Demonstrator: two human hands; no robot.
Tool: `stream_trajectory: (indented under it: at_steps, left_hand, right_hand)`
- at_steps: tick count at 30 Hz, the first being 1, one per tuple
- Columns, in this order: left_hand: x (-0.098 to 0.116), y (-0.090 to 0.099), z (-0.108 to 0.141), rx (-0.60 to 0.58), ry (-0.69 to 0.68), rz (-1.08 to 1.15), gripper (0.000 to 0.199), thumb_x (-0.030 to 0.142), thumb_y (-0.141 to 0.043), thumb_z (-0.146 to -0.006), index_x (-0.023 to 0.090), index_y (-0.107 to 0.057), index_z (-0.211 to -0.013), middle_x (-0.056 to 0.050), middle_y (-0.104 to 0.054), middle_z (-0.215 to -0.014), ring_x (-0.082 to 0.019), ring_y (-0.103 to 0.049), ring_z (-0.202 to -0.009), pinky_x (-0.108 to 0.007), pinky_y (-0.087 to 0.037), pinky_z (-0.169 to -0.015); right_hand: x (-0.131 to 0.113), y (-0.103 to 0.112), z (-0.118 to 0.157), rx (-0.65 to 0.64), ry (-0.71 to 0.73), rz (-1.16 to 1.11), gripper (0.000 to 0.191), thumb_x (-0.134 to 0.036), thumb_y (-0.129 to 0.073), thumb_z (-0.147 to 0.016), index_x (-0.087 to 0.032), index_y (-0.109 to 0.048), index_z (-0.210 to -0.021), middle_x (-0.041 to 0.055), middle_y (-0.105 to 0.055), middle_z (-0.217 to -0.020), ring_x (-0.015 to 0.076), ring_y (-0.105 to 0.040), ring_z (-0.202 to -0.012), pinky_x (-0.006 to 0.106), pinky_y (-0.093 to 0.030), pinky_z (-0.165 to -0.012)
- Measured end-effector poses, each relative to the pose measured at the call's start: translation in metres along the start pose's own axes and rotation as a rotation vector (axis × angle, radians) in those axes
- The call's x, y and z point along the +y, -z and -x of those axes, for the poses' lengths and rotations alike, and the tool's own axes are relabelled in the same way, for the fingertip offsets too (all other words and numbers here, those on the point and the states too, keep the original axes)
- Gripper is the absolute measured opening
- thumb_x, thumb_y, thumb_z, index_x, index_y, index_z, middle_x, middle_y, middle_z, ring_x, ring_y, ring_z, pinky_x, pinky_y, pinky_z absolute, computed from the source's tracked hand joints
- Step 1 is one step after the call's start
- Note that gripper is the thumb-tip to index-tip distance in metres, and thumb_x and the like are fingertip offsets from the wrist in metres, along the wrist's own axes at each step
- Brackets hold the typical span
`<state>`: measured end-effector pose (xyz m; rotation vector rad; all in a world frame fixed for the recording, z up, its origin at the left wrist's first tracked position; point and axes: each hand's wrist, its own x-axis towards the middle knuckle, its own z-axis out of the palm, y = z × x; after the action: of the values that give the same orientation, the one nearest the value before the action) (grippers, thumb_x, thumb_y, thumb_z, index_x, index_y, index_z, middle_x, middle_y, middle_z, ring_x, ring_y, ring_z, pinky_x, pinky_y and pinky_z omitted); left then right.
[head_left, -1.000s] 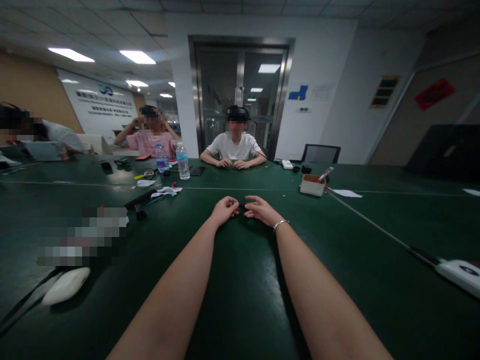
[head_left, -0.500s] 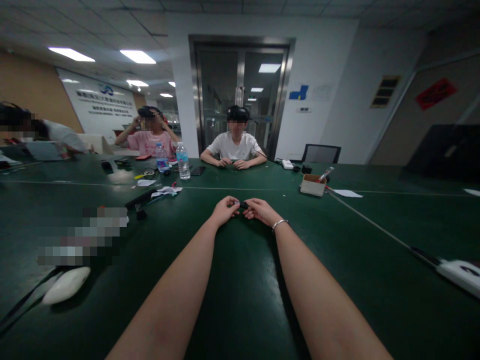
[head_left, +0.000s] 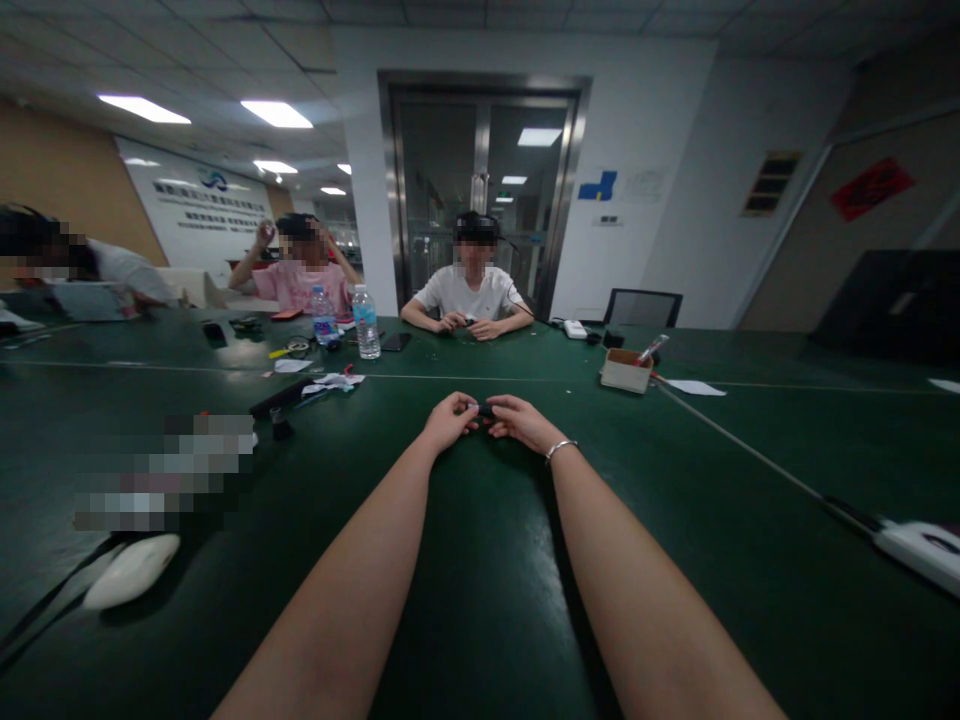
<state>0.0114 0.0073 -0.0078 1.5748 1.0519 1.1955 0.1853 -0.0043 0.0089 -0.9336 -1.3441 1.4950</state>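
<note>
As both forearms [head_left: 367, 560] stretch toward the far edge of the green table [head_left: 480, 620], the left hand [head_left: 451, 420] and the right hand [head_left: 523, 421] grip a small dark piece [head_left: 485, 410] between them, each closed on one end; whether it touches the table cannot be told. A white rounded object [head_left: 133, 572] lies toward the near left corner, and an open box [head_left: 625, 374] stands closer to the far edge, right of the hands.
</note>
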Motion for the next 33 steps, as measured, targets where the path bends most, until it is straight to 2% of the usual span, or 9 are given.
stream_trajectory:
  at_steps: [4,11,18,22,24,28,30,33]
  left_hand:
    - [-0.0002,-0.0002,-0.0003,0.023,-0.003,0.002,0.021,0.029,-0.062,-0.079,0.015,-0.054,-0.093,-0.004,-0.062,-0.082,-0.009,-0.063,-0.061,-0.016,-0.044,-0.05]
    - [0.0007,-0.0006,0.0,0.022,0.013,-0.011,0.02,0.027,-0.061,-0.08,0.015,-0.054,-0.093,-0.004,-0.062,-0.084,-0.009,-0.063,-0.06,-0.017,-0.044,-0.05]
    - [0.0006,0.0007,-0.0002,0.01,0.011,-0.011,0.023,0.03,-0.062,-0.079,0.015,-0.055,-0.094,-0.004,-0.063,-0.085,-0.009,-0.064,-0.062,-0.017,-0.045,-0.051]
    - [0.0008,0.0006,-0.0002,0.009,0.013,-0.007,0.021,0.029,-0.062,-0.079,0.015,-0.055,-0.093,-0.004,-0.063,-0.083,-0.009,-0.063,-0.061,-0.016,-0.045,-0.051]
    - [0.0009,0.0001,0.0,0.019,0.009,0.002,0.021,0.029,-0.062,-0.079,0.015,-0.054,-0.093,-0.004,-0.062,-0.082,-0.009,-0.063,-0.06,-0.016,-0.045,-0.05]
    - [0.0006,-0.0006,-0.0001,0.017,0.011,0.006,0.022,0.03,-0.063,-0.078,0.015,-0.054,-0.092,-0.003,-0.063,-0.08,-0.009,-0.063,-0.059,-0.015,-0.044,-0.05]
    - [0.0005,-0.0007,-0.0003,0.015,0.01,0.002,0.022,0.029,-0.063,-0.078,0.015,-0.055,-0.092,-0.004,-0.063,-0.081,-0.009,-0.063,-0.059,-0.015,-0.044,-0.05]
    - [0.0007,-0.0006,-0.0004,0.018,0.012,-0.01,0.021,0.028,-0.062,-0.079,0.015,-0.055,-0.093,-0.004,-0.063,-0.082,-0.009,-0.064,-0.06,-0.016,-0.044,-0.05]
  right_hand:
    - [0.0007,0.0008,-0.0003,0.022,0.011,-0.03,0.034,-0.001,-0.059,-0.079,-0.015,-0.051,-0.109,0.002,-0.063,-0.079,0.0098,-0.066,-0.057,0.022,-0.057,-0.057]
    - [-0.0004,-0.0006,0.0005,0.03,-0.016,0.003,0.016,-0.012,-0.054,-0.087,-0.01,-0.052,-0.103,0.0039,-0.064,-0.066,0.0096,-0.063,-0.052,0.02,-0.055,-0.055]
    - [-0.0009,0.0,0.0014,0.028,-0.014,-0.006,0.017,-0.014,-0.058,-0.085,-0.01,-0.055,-0.101,0.0059,-0.065,-0.067,0.0101,-0.063,-0.053,0.02,-0.055,-0.055]
    - [0.0006,0.0017,0.0008,0.015,0.017,-0.023,0.033,-0.001,-0.061,-0.078,-0.013,-0.054,-0.108,0.0027,-0.065,-0.074,0.0098,-0.065,-0.056,0.02,-0.056,-0.056]
    - [0.0015,0.0023,0.0,0.022,0.025,-0.031,0.038,-0.001,-0.062,-0.076,-0.015,-0.053,-0.11,0.0017,-0.065,-0.076,0.0099,-0.066,-0.057,0.021,-0.057,-0.056]
    - [0.0023,0.0024,-0.0013,0.026,-0.005,-0.003,0.019,-0.014,-0.058,-0.085,-0.01,-0.055,-0.103,0.0051,-0.065,-0.069,0.0101,-0.064,-0.053,0.021,-0.056,-0.053]
    - [0.0021,0.0024,-0.0015,0.014,-0.005,0.009,0.017,-0.013,-0.057,-0.085,-0.01,-0.055,-0.101,0.0046,-0.065,-0.067,0.01,-0.063,-0.052,0.02,-0.055,-0.052]
    - [0.0019,0.0024,-0.0014,0.018,0.02,-0.01,0.034,-0.003,-0.061,-0.078,-0.014,-0.053,-0.109,0.001,-0.064,-0.07,0.0097,-0.064,-0.053,0.019,-0.055,-0.053]
